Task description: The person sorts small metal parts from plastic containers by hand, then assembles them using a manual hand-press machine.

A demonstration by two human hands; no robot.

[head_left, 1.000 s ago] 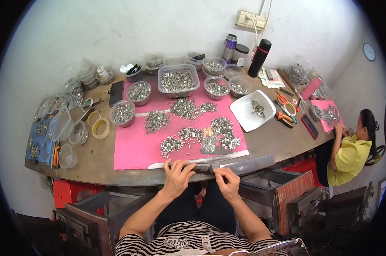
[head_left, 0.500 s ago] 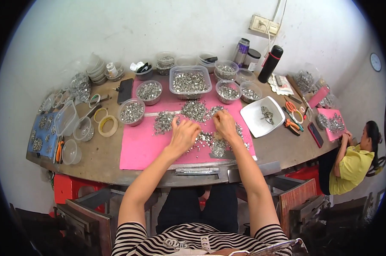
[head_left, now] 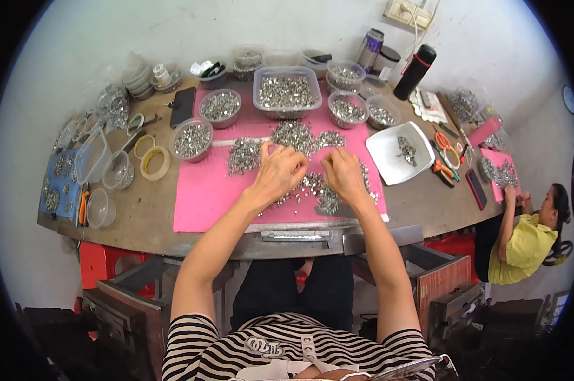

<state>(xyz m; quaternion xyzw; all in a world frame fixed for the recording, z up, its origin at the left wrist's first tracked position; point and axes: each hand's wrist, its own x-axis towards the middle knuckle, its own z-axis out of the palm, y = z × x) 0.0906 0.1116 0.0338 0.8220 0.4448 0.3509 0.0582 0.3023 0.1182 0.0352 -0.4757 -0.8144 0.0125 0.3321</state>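
A pink mat (head_left: 201, 200) lies before me with loose heaps of small shiny silver metal pieces on it. My left hand (head_left: 278, 170) is over the mat with its fingers curled, next to the left heap (head_left: 241, 157) and just below the middle heap (head_left: 292, 135). My right hand (head_left: 344, 174) has bent fingers drawn together below a smaller heap (head_left: 330, 139). Whatever either hand pinches is hidden or too small to name. More scattered pieces (head_left: 312, 183) lie between the hands, and another small heap (head_left: 328, 202) sits by my right wrist.
Tubs of metal pieces stand behind the mat, including a large rectangular tub (head_left: 287, 95). A white tray (head_left: 395, 168) is at right, beside orange-handled pliers (head_left: 443, 173) and scissors (head_left: 444, 141). Tape rolls (head_left: 155, 163) and a phone (head_left: 183, 106) lie left. A person in yellow (head_left: 521, 247) sits at far right.
The view has shifted slightly, so the table appears higher. My right hand has drawn back a little from the small right heap. My left hand stays beside the left heap.
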